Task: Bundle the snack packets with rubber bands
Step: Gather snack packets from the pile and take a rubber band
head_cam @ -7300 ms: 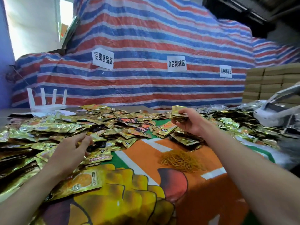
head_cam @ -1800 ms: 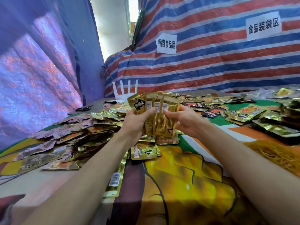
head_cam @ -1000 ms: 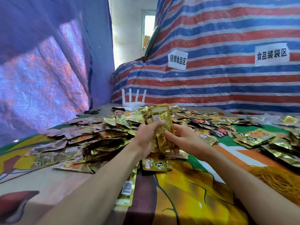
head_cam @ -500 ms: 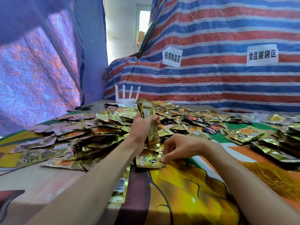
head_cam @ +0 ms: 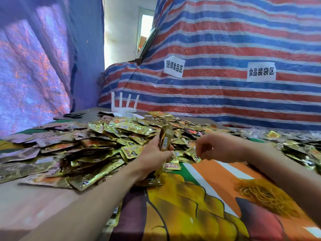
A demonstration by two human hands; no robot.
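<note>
My left hand still clamps the upright stack of packets over the heap; my right hand has lifted off the table, fingers curled; whether holding anything, I cannot tell. The rubber bands lie at my right.

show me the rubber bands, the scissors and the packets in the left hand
rubber bands [head_cam: 265, 197]: head view, middle of the pile
scissors [head_cam: 73, 115]: head view, the dark handles
packets [head_cam: 165, 140]: head view, barcode side of the held stack
</note>
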